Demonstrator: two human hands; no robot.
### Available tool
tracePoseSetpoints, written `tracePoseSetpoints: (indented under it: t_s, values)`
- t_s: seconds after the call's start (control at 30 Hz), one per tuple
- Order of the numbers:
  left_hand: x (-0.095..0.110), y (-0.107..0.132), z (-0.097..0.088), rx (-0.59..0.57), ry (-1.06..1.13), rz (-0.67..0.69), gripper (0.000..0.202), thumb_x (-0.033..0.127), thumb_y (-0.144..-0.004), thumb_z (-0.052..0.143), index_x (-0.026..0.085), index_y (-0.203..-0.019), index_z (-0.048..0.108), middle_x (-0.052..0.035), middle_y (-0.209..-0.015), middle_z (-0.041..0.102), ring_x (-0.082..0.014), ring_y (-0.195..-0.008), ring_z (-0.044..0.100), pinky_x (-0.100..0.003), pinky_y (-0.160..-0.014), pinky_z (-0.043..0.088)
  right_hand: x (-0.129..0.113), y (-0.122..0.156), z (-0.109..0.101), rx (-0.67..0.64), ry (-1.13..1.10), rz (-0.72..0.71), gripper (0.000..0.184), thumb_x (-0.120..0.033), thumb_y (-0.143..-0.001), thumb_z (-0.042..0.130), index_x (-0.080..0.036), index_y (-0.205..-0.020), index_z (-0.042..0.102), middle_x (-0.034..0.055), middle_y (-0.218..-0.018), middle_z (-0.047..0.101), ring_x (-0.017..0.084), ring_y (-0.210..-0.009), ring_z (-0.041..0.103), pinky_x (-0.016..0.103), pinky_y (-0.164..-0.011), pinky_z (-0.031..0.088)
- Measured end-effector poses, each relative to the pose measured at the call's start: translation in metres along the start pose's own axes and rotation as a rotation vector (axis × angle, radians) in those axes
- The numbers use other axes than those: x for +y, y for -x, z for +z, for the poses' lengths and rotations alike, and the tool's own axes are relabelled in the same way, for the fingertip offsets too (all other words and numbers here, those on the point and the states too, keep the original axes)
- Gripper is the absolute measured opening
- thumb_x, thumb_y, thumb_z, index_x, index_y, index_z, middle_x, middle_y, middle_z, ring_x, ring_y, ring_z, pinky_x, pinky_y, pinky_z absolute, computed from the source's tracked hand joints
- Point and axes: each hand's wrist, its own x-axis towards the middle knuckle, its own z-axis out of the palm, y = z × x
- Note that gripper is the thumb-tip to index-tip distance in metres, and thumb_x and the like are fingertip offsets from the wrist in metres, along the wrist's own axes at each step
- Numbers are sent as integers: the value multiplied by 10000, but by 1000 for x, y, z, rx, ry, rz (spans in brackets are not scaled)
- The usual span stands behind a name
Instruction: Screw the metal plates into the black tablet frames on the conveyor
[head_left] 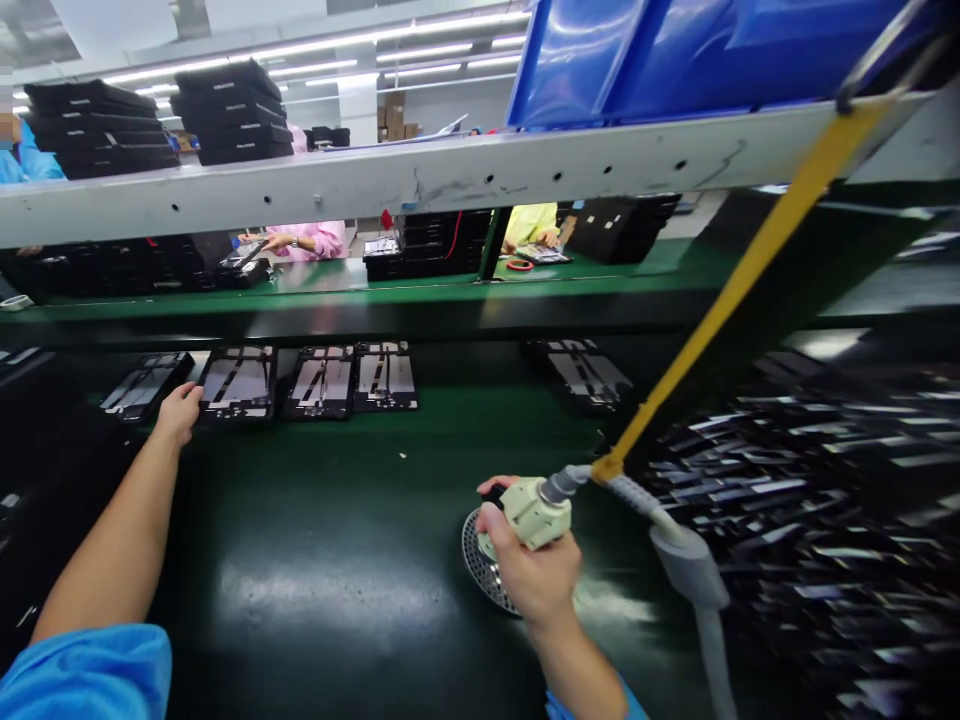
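My right hand (531, 572) is closed round a pale green power screwdriver (536, 512) that hangs from a yellow strap (750, 262) and a grey hose (686, 565). Under it lies a round perforated metal dish (480, 568). My left hand (178, 412) reaches out to the far left and rests at the edge of a black framed panel (238, 382), between it and another panel (144, 386). Its fingers are curled and partly hidden. Two more panels (352, 378) lie in the same row on the green belt (360, 500).
Another panel (581, 372) lies further right. Stacked black trays (817, 520) fill the right side, blurred. A white rail (450, 170) with blue bins (675, 50) crosses overhead. Across the line, people in pink (315, 240) and yellow (531, 225) sleeves work among black tray stacks (442, 245).
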Motion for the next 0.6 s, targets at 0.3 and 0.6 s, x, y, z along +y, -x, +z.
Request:
tracePoseSetpoints:
  t_s: [0.3,0.6]
  values:
    - [7,159,-11,-275,436,-201,450,159,-1007,545,258,-1439,622,-64,-1140,766,-118,-758,723,-235,-740,618,-4,-5,10,14,-136,66,276,-396,-842,754,-193,-1018,690,44,-862,740,170,-639,671,317,-621,558]
    - [-70,353,-19,-527,399,-290,470,392,-970,641,251,-1418,626,-101,-1214,754,-206,-966,747,-318,-867,604,-7,-7,11,48,-172,76,291,-388,-824,767,-177,-1009,691,20,-790,710,141,-560,624,301,-579,531]
